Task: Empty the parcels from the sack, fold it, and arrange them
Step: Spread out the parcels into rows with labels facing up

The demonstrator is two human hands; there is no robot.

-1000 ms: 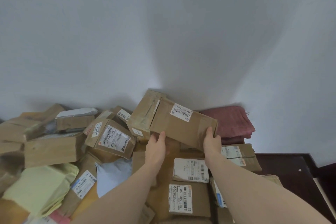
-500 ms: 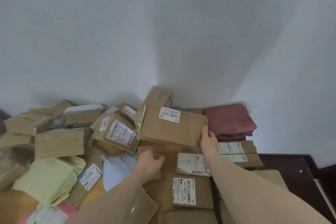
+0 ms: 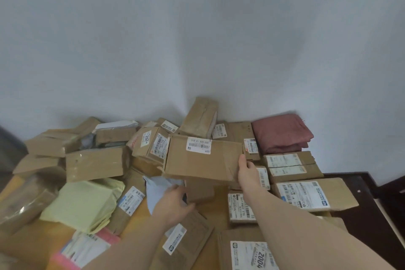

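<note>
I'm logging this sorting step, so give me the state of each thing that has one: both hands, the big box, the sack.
Right hand: grip on the large cardboard box's right end.
Left hand: on a smaller brown parcel, fingers curled at its edge.
Large cardboard box: sealed, label up, atop the pile.
Red sack: folded by the wall.

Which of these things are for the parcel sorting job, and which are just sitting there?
For the job:
- big brown box, gripped by the right hand
- small box that the left hand reaches for
- folded red sack
- yellow mailers
- labelled boxes

Just there:
- white wall
- dark wooden floor
</note>
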